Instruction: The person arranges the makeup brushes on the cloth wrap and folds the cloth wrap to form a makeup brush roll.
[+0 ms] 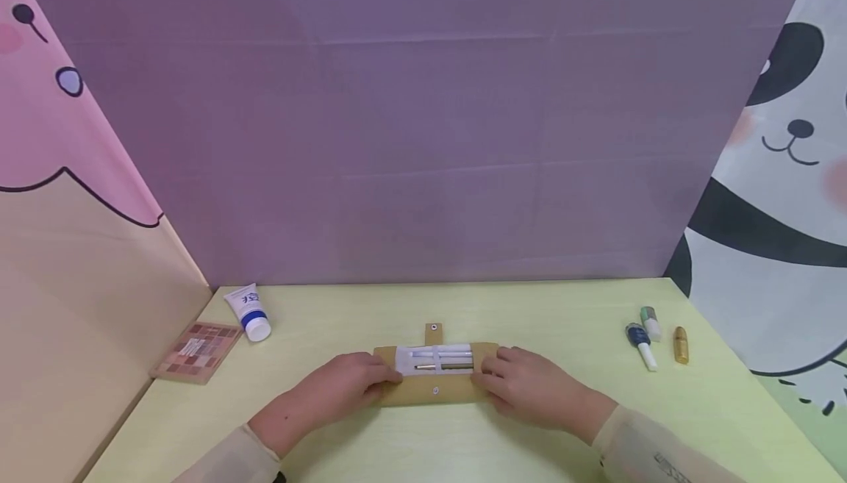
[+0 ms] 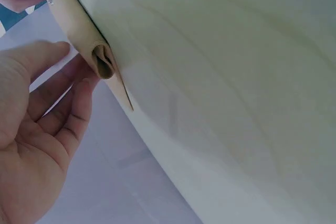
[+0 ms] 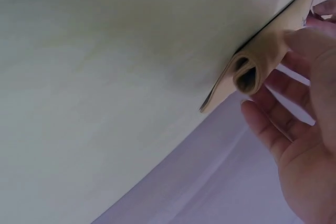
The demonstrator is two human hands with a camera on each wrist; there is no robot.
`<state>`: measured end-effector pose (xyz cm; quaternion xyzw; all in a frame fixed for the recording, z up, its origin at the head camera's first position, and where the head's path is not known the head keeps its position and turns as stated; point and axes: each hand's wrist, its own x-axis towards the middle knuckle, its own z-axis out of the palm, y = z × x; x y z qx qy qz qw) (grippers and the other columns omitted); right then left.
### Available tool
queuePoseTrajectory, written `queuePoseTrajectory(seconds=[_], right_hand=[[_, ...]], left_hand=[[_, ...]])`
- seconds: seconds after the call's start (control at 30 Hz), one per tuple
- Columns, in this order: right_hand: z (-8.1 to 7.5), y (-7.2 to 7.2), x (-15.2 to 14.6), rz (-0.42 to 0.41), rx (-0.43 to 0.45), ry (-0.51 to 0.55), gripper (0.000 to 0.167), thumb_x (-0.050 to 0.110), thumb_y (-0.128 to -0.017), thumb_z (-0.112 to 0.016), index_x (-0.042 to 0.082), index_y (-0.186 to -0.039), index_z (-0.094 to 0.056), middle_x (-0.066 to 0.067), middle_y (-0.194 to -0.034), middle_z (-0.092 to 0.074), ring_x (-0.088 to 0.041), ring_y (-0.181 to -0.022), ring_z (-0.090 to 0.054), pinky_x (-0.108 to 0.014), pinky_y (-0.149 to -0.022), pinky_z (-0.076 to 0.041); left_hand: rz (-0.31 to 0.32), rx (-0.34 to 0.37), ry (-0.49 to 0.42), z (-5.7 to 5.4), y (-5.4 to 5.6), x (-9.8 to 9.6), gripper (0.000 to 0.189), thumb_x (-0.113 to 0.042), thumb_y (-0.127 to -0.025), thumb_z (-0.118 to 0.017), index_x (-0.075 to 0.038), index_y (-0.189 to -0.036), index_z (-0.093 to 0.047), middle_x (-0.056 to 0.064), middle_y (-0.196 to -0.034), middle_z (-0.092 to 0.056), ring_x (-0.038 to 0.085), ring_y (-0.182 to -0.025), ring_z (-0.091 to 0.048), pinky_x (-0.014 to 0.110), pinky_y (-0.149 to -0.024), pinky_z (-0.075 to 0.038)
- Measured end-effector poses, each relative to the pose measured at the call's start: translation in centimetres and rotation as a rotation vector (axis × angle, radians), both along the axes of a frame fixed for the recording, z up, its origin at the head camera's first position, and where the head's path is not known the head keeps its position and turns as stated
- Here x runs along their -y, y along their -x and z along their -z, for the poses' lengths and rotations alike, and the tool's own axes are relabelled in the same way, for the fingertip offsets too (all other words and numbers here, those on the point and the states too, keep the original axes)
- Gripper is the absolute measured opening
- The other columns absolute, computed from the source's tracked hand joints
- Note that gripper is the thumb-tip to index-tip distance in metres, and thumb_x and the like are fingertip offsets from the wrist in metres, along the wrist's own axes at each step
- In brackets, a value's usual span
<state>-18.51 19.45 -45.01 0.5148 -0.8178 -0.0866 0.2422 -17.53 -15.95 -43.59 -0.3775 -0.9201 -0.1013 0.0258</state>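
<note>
A tan roll-up pen case (image 1: 423, 393) lies on the table in front of me, its near part folded over. Inside, slim pens (image 1: 450, 366) lie crosswise under a band on a pale lining. A strap with a snap (image 1: 433, 333) sticks out from the far edge. My left hand (image 1: 344, 386) pinches the case's left end between thumb and fingers, and my right hand (image 1: 529, 389) pinches the right end the same way. Both wrist views show the rolled fold end-on, the case (image 2: 79, 22) in the left one and the case (image 3: 268, 45) in the right one.
On the left are a makeup palette (image 1: 198, 352) and a white tube (image 1: 250, 314) with a blue band. To the right stand or lie a dark-and-white small bottle (image 1: 639, 339), a green-and-white one (image 1: 651, 323) and a gold tube (image 1: 681, 345). Cloth walls enclose the table.
</note>
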Motion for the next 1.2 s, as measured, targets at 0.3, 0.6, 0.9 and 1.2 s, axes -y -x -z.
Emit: queuePoseTrajectory(seconds=[0.3,0.6,0.9,1.2], right_hand=[[0.3,-0.6,0.1,0.007,-0.048,0.023,0.045,0.027,-0.083,-0.091,0.020,-0.125,-0.076,0.009,-0.103,-0.073,-0.010,-0.091,-0.065,-0.023,-0.084,-0.060],[0.5,-0.8,0.4,-0.021,-0.084,0.062,0.047,0.019,-0.078,-0.091,0.018,-0.123,-0.076,0.008,-0.097,-0.074,-0.011,-0.088,-0.067,-0.023,-0.080,-0.061],[0.2,-1.1,0.3,-0.079,-0.028,0.085,0.043,0.012,-0.077,-0.079,0.017,-0.120,-0.075,0.011,-0.089,-0.072,-0.007,-0.080,-0.064,-0.021,-0.075,-0.058],[-0.3,-1.5,0.1,-0.046,0.118,0.095,0.044,0.009,-0.079,-0.082,0.012,-0.121,-0.075,0.009,-0.095,-0.074,-0.005,-0.084,-0.067,-0.023,-0.083,-0.062]], left_hand=[[0.062,-0.008,0.043,-0.3,-1.2,0.5,0.049,-0.019,-0.091,-0.086,-0.020,-0.139,-0.073,-0.003,-0.121,-0.080,0.013,-0.108,-0.072,0.028,-0.093,-0.063],[0.081,-0.077,0.051,-0.2,-1.1,0.3,0.046,-0.006,-0.091,-0.083,-0.021,-0.134,-0.077,-0.003,-0.117,-0.082,0.013,-0.103,-0.074,0.026,-0.089,-0.063],[0.082,0.016,0.035,-0.9,-1.5,0.2,0.042,0.000,-0.090,-0.079,-0.019,-0.127,-0.080,-0.004,-0.107,-0.083,-0.001,-0.084,-0.064,0.017,-0.074,-0.056],[0.071,0.086,0.031,-1.4,-1.6,0.0,0.040,-0.002,-0.093,-0.076,-0.019,-0.130,-0.079,-0.004,-0.100,-0.081,-0.003,-0.071,-0.046,0.014,-0.066,-0.046]])
